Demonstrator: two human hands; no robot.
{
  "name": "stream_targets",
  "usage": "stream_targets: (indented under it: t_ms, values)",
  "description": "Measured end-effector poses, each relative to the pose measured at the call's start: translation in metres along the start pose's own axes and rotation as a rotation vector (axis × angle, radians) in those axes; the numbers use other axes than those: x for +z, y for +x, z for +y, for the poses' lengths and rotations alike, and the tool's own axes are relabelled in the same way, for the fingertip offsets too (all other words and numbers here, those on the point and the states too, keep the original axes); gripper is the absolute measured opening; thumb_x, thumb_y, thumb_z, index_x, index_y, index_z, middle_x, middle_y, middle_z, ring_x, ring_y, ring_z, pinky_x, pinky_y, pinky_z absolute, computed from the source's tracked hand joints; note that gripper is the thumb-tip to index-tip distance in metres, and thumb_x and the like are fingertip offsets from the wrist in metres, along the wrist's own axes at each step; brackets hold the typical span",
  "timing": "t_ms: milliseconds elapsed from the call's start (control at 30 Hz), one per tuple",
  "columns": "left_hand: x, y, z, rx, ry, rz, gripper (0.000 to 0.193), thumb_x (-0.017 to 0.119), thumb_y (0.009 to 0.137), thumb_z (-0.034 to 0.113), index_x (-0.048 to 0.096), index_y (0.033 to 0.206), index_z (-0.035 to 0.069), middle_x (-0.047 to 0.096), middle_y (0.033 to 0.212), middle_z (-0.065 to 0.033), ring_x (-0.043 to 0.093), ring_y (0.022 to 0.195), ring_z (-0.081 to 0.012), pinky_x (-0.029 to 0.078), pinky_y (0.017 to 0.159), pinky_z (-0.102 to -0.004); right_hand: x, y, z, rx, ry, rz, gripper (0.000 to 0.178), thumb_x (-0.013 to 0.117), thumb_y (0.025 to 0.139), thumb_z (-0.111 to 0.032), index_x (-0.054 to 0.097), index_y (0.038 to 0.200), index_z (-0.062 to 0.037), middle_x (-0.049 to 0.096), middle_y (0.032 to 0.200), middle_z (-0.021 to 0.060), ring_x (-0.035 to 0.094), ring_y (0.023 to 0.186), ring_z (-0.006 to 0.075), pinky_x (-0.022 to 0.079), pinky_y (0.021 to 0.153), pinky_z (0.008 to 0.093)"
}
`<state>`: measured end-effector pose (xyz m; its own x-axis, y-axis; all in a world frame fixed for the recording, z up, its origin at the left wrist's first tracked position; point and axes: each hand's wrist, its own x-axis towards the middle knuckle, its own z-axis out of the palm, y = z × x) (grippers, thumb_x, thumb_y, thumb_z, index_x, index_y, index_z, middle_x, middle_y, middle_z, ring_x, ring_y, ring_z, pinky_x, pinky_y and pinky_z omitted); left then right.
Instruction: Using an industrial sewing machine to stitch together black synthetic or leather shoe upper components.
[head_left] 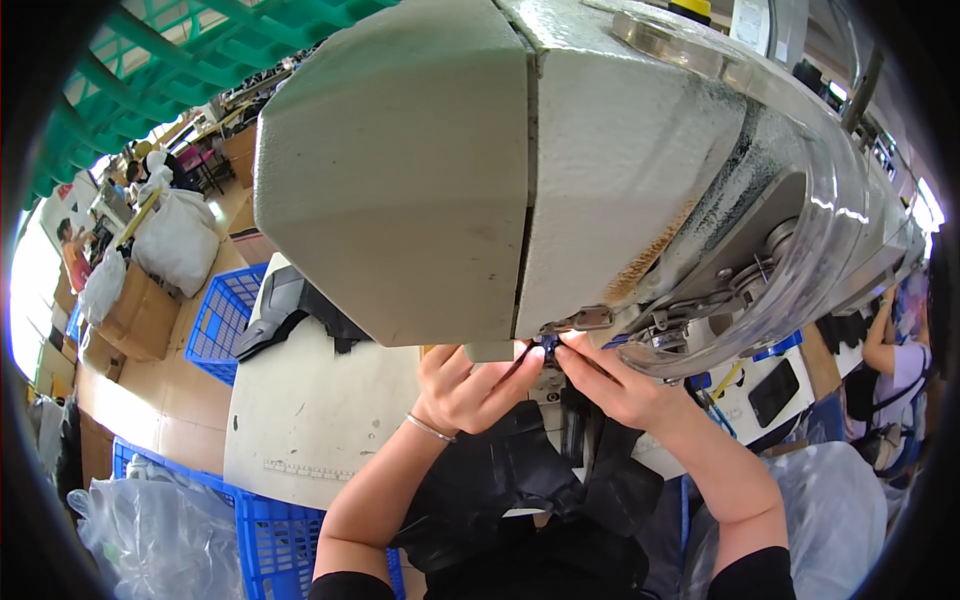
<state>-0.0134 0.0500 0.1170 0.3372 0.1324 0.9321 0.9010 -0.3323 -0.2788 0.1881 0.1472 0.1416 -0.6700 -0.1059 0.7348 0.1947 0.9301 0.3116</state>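
Note:
A large pale sewing machine (pixel 430 180) fills the upper middle of the view. Just under its head, close to the presser foot area (pixel 550 345), my two hands meet from either side. My left hand (pixel 462 388), with a bracelet at the wrist, pinches the edge of a thin black leather-like piece (pixel 490 455). Opposite it, my right hand (pixel 622 388) is closed on the same dark material. The black material hangs down over the table's front edge toward my lap. The needle and the exact fingertip contact are partly hidden.
Black and grey cut pieces (pixel 285 305) lie on the white table (pixel 290 420) at left. Blue crates (pixel 225 318) stand beside it. A phone-like dark slab (pixel 773 392) rests on the right side. A clear guard (pixel 760 350) curves near my right hand. Another person (pixel 895 370) sits far right.

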Motion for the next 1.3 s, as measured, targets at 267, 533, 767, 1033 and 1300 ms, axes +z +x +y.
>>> stream_targets:
  t_ms: [267, 533, 767, 1033, 1300]
  values:
    - [0.001, -0.004, -0.003, -0.031, -0.020, -0.009, 0.024, 0.078, 0.064, 0.005, 0.076, 0.087, 0.012, 0.064, 0.080, 0.0025, 0.063, 0.073, -0.0153, 0.051, 0.063, -0.0300, -0.010, 0.008, 0.001, -0.073, -0.029, -0.015, 0.024, 0.077, 0.073, -0.015, 0.073, 0.095, -0.0075, 0.069, 0.093, 0.0014, 0.065, 0.075, 0.0163, 0.044, 0.062, 0.0291]
    - [0.002, -0.006, -0.006, -0.038, -0.053, -0.027, 0.025, 0.078, 0.065, 0.006, 0.076, 0.089, 0.011, 0.066, 0.080, 0.0023, 0.062, 0.071, -0.0142, 0.051, 0.063, -0.0290, 0.010, -0.004, 0.004, -0.036, 0.013, 0.047, 0.029, 0.079, 0.070, -0.013, 0.072, 0.097, -0.0063, 0.069, 0.091, 0.0030, 0.065, 0.072, 0.0196, 0.047, 0.059, 0.0291]
    - [0.008, -0.019, -0.009, -0.138, -0.165, -0.032, 0.022, 0.073, 0.064, 0.002, 0.073, 0.085, 0.007, 0.071, 0.085, -0.0028, 0.066, 0.075, -0.0180, 0.052, 0.064, -0.0310, 0.023, -0.013, 0.013, 0.038, 0.162, 0.036, 0.029, 0.081, 0.066, -0.014, 0.072, 0.092, -0.0078, 0.071, 0.092, 0.0039, 0.067, 0.075, 0.0218, 0.052, 0.063, 0.0302]
    - [0.018, -0.024, -0.002, -0.316, -0.177, 0.007, 0.031, 0.069, 0.061, -0.013, 0.075, 0.082, 0.009, 0.075, 0.083, -0.0056, 0.069, 0.069, -0.0186, 0.053, 0.067, -0.0288, 0.040, -0.025, 0.016, 0.099, 0.151, 0.137, 0.025, 0.081, 0.069, -0.015, 0.071, 0.090, -0.0084, 0.071, 0.091, 0.0036, 0.068, 0.075, 0.0208, 0.052, 0.062, 0.0294]
    - [0.015, -0.033, -0.005, -0.325, -0.151, 0.001, 0.026, 0.075, 0.062, -0.009, 0.071, 0.081, 0.007, 0.075, 0.083, -0.0067, 0.069, 0.071, -0.0196, 0.051, 0.067, -0.0288, 0.039, -0.014, 0.016, 0.098, 0.147, 0.155, 0.026, 0.081, 0.071, -0.014, 0.073, 0.095, -0.0088, 0.072, 0.087, 0.0012, 0.069, 0.072, 0.0189, 0.052, 0.061, 0.0286]
